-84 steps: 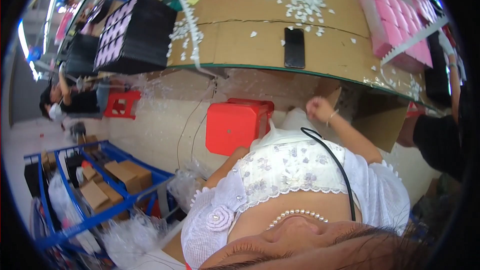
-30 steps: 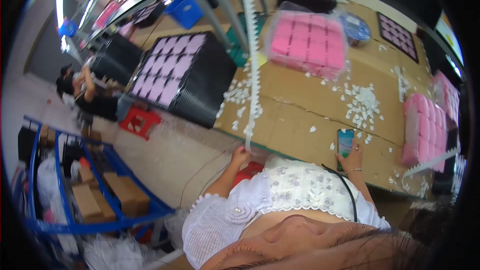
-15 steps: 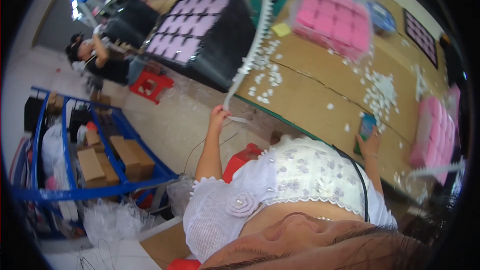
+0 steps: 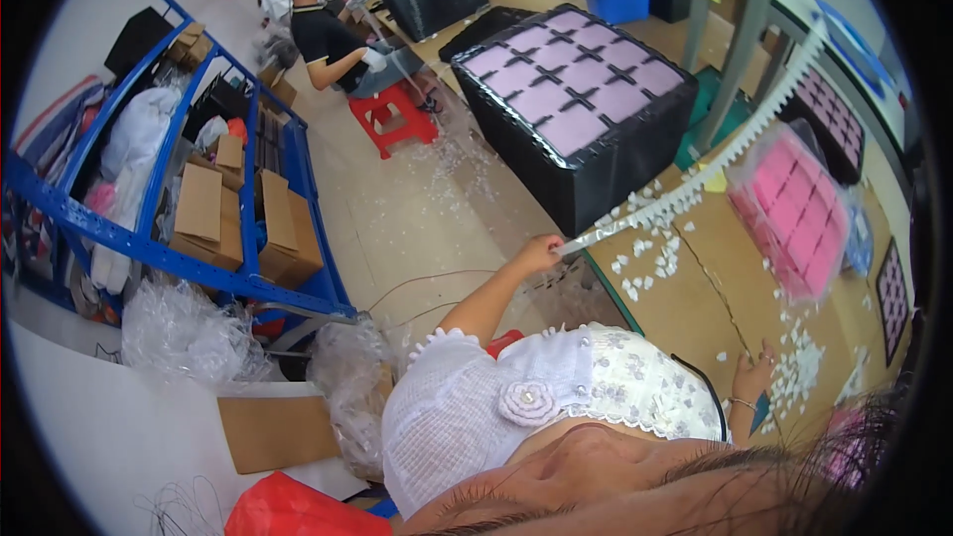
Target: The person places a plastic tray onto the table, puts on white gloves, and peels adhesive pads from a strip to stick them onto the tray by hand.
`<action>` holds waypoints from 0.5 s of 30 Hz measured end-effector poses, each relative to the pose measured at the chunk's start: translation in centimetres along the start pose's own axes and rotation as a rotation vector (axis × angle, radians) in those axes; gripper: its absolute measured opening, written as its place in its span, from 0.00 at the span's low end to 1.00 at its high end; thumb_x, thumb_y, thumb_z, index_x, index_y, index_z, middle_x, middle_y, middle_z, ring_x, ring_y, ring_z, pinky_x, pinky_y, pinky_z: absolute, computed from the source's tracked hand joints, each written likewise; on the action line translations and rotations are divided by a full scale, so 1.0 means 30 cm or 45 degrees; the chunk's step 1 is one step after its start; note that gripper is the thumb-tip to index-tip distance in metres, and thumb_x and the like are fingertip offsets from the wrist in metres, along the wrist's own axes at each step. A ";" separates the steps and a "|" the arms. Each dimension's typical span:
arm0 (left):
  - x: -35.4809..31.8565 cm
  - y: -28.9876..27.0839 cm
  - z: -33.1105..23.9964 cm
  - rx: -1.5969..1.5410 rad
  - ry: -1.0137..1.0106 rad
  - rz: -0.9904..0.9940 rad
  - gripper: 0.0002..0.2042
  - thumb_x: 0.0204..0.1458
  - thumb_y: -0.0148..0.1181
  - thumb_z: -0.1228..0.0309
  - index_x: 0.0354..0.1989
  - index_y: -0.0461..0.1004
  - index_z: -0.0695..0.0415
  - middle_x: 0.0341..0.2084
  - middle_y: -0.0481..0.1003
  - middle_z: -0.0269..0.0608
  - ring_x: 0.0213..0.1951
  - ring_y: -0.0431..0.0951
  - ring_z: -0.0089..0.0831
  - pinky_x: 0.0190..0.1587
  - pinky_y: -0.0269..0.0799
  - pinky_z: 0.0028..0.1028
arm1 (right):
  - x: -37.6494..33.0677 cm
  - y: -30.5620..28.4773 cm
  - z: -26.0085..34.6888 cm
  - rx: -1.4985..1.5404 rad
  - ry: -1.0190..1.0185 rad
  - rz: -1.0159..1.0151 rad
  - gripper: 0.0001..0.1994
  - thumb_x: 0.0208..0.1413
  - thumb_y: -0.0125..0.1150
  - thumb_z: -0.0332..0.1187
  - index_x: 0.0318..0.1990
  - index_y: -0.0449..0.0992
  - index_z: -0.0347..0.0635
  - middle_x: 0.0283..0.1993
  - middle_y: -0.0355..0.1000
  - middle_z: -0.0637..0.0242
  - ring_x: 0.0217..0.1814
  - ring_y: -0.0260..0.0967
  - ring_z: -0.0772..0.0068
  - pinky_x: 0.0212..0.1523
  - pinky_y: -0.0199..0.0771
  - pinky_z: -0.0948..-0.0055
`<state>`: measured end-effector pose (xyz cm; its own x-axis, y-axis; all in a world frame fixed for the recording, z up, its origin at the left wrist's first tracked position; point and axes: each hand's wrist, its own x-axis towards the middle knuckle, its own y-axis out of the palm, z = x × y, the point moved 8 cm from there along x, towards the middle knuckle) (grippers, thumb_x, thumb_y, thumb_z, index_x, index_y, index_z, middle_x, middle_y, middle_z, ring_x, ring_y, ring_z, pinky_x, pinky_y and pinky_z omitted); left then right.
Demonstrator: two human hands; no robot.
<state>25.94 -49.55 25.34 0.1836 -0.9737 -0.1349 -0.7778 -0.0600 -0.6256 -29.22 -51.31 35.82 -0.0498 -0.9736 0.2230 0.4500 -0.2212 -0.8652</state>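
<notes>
Since 2.8 s ago, the left hand (image 4: 539, 253) has grasped the long, white, toothed, plastic-looking strip (image 4: 695, 182) by its lower end, near the black, box-shaped crate (image 4: 606, 179): strip now controlled. Right hand (image 4: 752, 375), over brown cardboard table covering (image 4: 690, 318): grip cannot be determined.

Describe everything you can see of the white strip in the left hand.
The white strip is long, narrow and flexible-looking, perhaps plastic, with a row of teeth along its lower-right edge and a plainer opposite edge. The left hand grips its lower end. From there it runs in a gentle curve toward the picture's upper right, passing in view by scattered white pieces. What its far end meets, I cannot tell.
</notes>
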 end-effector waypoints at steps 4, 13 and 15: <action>0.072 0.070 0.095 -0.079 -0.035 0.032 0.09 0.38 0.59 0.73 0.30 0.72 0.56 0.23 0.73 0.39 0.26 0.73 0.29 0.31 0.69 0.28 | 0.085 0.081 0.220 0.187 -0.095 0.081 0.27 0.43 0.58 0.24 0.54 0.61 0.39 0.50 0.60 0.54 0.43 0.62 0.58 0.45 0.64 0.64; 0.126 0.106 0.173 -0.030 0.034 0.187 0.07 0.38 0.54 0.73 0.29 0.73 0.54 0.25 0.75 0.42 0.30 0.75 0.37 0.33 0.70 0.32 | 0.116 0.183 0.413 0.159 -0.155 0.158 0.25 0.44 0.58 0.23 0.53 0.62 0.37 0.47 0.62 0.55 0.38 0.62 0.64 0.39 0.65 0.68; 0.129 0.123 0.196 -0.131 0.019 0.226 0.07 0.39 0.54 0.72 0.29 0.72 0.54 0.25 0.75 0.42 0.30 0.75 0.37 0.33 0.69 0.33 | 0.112 0.196 0.437 0.150 -0.157 0.172 0.25 0.44 0.58 0.23 0.53 0.62 0.37 0.47 0.62 0.56 0.37 0.63 0.65 0.38 0.65 0.68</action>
<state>27.33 -52.23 17.99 0.0295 -0.9741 -0.2240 -0.8548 0.0916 -0.5108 -15.05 -55.13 37.36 0.1242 -0.9779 0.1682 0.5464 -0.0741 -0.8342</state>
